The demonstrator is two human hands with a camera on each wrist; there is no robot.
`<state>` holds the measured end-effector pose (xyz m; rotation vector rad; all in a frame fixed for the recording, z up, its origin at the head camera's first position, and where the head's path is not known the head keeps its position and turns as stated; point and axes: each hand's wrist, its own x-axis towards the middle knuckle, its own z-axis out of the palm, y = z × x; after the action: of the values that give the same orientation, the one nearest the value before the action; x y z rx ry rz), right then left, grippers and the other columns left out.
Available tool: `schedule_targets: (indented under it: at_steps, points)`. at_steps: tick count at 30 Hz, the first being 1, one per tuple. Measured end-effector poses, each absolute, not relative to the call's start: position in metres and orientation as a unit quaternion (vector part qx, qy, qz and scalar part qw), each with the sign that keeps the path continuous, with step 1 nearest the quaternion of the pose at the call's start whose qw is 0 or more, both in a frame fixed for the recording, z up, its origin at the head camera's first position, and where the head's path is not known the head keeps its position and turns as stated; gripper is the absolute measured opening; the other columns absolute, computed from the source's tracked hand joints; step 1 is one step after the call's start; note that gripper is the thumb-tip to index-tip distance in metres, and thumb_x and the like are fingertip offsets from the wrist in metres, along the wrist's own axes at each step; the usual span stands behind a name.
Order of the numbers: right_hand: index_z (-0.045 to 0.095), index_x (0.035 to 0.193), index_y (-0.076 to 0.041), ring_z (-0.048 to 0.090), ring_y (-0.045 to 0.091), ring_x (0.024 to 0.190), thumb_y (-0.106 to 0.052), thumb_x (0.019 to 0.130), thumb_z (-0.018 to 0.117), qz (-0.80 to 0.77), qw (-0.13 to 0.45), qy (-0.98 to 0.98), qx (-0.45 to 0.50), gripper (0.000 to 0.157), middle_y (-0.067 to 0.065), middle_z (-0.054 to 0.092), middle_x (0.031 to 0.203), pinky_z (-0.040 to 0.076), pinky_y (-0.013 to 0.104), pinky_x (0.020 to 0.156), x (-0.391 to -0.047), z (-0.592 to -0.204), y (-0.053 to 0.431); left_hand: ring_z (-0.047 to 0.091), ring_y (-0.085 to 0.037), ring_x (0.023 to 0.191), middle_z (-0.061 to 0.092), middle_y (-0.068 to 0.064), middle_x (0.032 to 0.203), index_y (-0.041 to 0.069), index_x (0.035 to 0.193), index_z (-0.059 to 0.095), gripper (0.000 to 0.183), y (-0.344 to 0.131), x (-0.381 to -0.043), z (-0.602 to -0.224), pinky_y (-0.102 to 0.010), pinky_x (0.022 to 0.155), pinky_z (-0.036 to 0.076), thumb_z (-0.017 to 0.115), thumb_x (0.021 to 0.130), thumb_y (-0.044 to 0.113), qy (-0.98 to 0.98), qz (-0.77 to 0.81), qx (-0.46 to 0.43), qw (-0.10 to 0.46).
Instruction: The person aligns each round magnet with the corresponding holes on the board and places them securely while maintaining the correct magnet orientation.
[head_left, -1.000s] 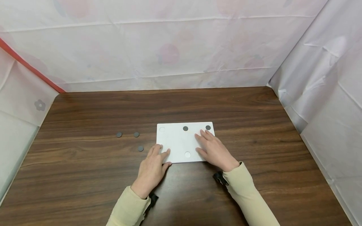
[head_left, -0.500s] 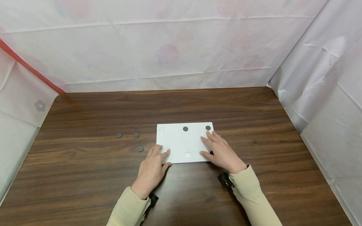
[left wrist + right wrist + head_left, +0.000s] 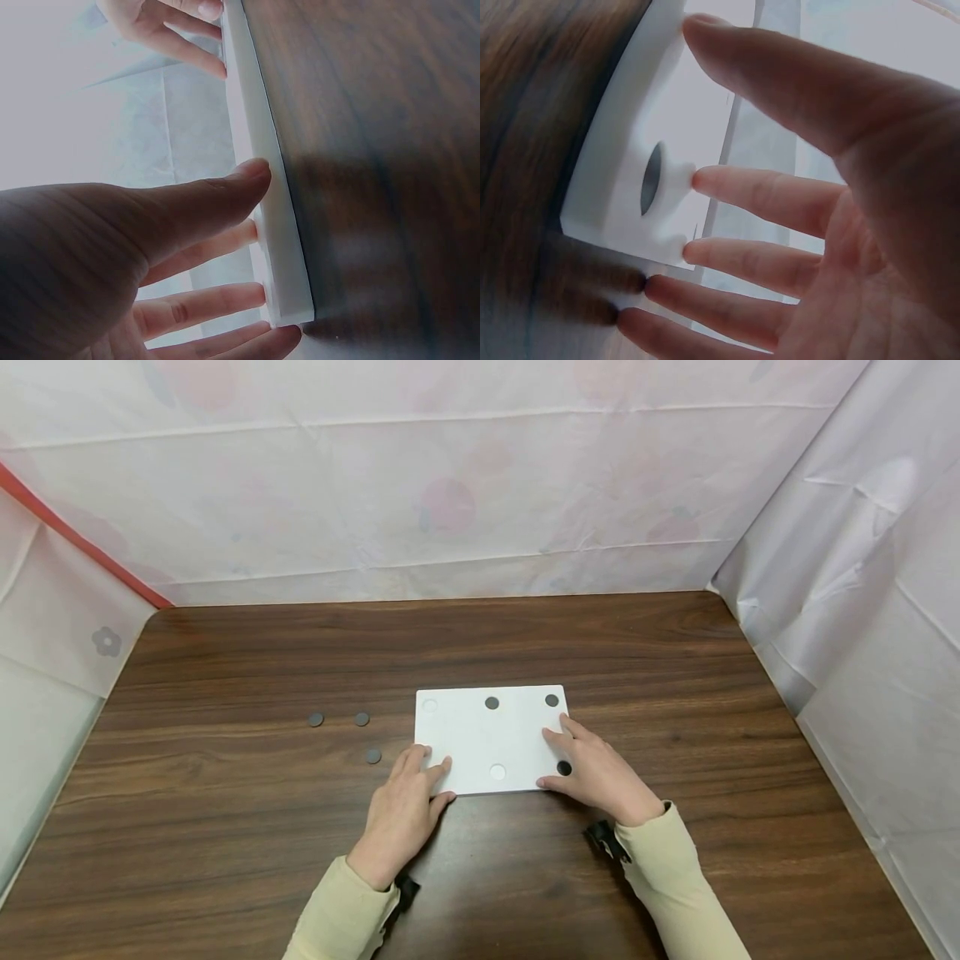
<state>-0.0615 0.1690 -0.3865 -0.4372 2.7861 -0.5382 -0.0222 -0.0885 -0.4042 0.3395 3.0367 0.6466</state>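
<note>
A white rectangular board (image 3: 468, 735) with round recesses lies flat on the table. Dark grey discs sit in its far middle, far right and near right recesses, the last being the grey disc (image 3: 564, 767) beside my right hand (image 3: 600, 775). That hand has its thumb and two fingertips on the board, with the other fingers on the table past the right edge. At the near left corner rests my left hand (image 3: 401, 810), its thumb against the front side (image 3: 266, 142) and its fingers on the top and left edge. It hides that corner's surface.
Three loose grey discs lie left of the board, one of them the nearest disc (image 3: 373, 757). Bare recesses show at the far left and near middle. The wooden table (image 3: 225, 827) meets a white patterned curtain (image 3: 375, 510) at the back, with curtains on both sides.
My right hand has slid rightward and towards me across the board, uncovering the grey disc in the near right recess. The left hand has stayed in place.
</note>
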Motion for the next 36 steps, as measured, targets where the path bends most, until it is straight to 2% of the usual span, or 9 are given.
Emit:
schedule_targets:
  at_steps: [6,18,27,36]
  points:
    - [0.053,0.136,-0.003,0.046,0.043,0.128,-0.038,0.078,0.079,-0.184,0.137,0.962,-0.146,0.073,0.026,0.036,0.148,0.042,0.052,0.101,-0.0591,-0.3844,0.1673,0.051,-0.033,0.118,0.054,-0.019,0.122,0.007,0.121,0.067,0.042,-0.0885,-0.0213,-0.4036,-0.043,0.064,0.053,0.076,0.083,0.02,0.972,0.206,0.109,0.011]
    - [0.055,0.133,0.001,0.046,0.041,0.129,-0.03,0.074,0.083,-0.196,0.119,0.962,-0.147,0.073,0.028,0.038,0.146,0.043,0.05,0.099,-0.0592,-0.387,0.1657,0.052,-0.033,0.118,0.055,-0.018,0.121,0.008,0.12,0.069,0.041,-0.0883,-0.0207,-0.4047,-0.044,0.064,0.053,0.077,0.081,0.02,0.973,0.205,0.11,-0.005]
    - [0.055,0.133,0.0,0.046,0.041,0.129,-0.03,0.072,0.084,-0.2,0.122,0.962,-0.14,0.074,0.028,0.038,0.146,0.044,0.051,0.098,-0.0601,-0.3875,0.1642,0.051,-0.033,0.119,0.055,-0.019,0.123,0.008,0.12,0.068,0.041,-0.0894,-0.0197,-0.4049,-0.045,0.066,0.054,0.076,0.082,0.021,0.973,0.199,0.116,-0.006]
    - [0.056,0.133,-0.002,0.047,0.041,0.129,-0.032,0.072,0.084,-0.193,0.118,0.964,-0.137,0.074,0.026,0.039,0.146,0.045,0.052,0.096,-0.0608,-0.3883,0.1652,0.051,-0.034,0.12,0.054,-0.02,0.126,0.007,0.121,0.068,0.042,-0.0887,-0.0185,-0.4035,-0.043,0.063,0.053,0.076,0.083,0.022,0.974,0.19,0.125,-0.008]
